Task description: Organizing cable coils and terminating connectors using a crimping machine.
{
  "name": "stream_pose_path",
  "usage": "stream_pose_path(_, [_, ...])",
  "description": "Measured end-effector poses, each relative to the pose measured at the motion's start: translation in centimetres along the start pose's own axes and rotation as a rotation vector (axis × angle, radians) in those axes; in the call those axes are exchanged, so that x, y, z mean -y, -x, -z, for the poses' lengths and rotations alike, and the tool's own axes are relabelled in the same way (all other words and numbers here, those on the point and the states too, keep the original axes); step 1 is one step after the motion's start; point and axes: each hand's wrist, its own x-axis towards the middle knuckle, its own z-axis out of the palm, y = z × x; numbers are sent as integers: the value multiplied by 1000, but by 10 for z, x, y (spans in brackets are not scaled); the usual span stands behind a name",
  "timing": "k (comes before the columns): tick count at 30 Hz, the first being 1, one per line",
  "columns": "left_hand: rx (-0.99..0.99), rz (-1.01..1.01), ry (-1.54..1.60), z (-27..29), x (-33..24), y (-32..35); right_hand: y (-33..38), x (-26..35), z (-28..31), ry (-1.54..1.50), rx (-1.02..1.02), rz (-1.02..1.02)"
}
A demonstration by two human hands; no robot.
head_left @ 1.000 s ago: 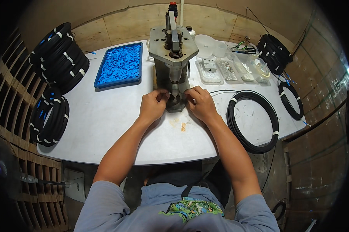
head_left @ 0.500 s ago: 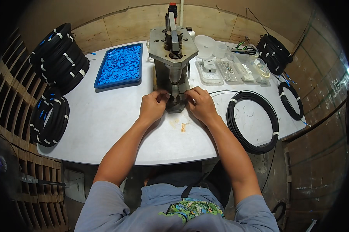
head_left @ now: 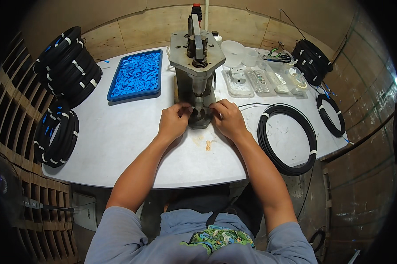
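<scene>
A grey metal bench press [head_left: 197,61] stands at the middle of the table, its ram lowered over a small dark base. Left of the ram, my left hand [head_left: 174,119] is closed in a pinch at the base; whatever lies between its fingertips is too small to make out. My right hand [head_left: 228,119] is closed on the other side, its fingertips against the press's working point. A thin black cable [head_left: 251,104] runs from that hand to a black cable coil [head_left: 288,140] lying on the right. Inside the press, the cable's end is hidden.
At the left, stacked black cable coils [head_left: 68,66] and another coil [head_left: 56,134] stand near a blue tray [head_left: 112,97] of small blue parts. Plastic boxes [head_left: 240,93] with small parts sit at the back right, beside further coils [head_left: 312,61]. A scrap [head_left: 208,145] lies before the press.
</scene>
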Motion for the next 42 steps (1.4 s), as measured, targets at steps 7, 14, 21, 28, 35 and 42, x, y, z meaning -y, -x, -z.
stream_pose_path(7, [10, 3, -15, 2, -2, 0, 0, 0, 0, -5, 10, -3])
stream_pose_path(14, [11, 7, -5, 0, -1, 0, 0, 0, 1, -10, 11, -4])
stream_pose_path(21, [6, 8, 1, 0, -3, 0, 1, -2, 0, 0, 14, -8])
stream_pose_path(28, [-11, 11, 25, 0, -4, 1, 1, -1, -1, 3, -13, -2])
stream_pose_path(35, [6, 22, 6, 1, -6, 1, 1, -1, 0, -4, -9, -1])
stream_pose_path(42, [-1, -15, 16, 2, -6, 2, 2, -1, 2, -3, -2, -1])
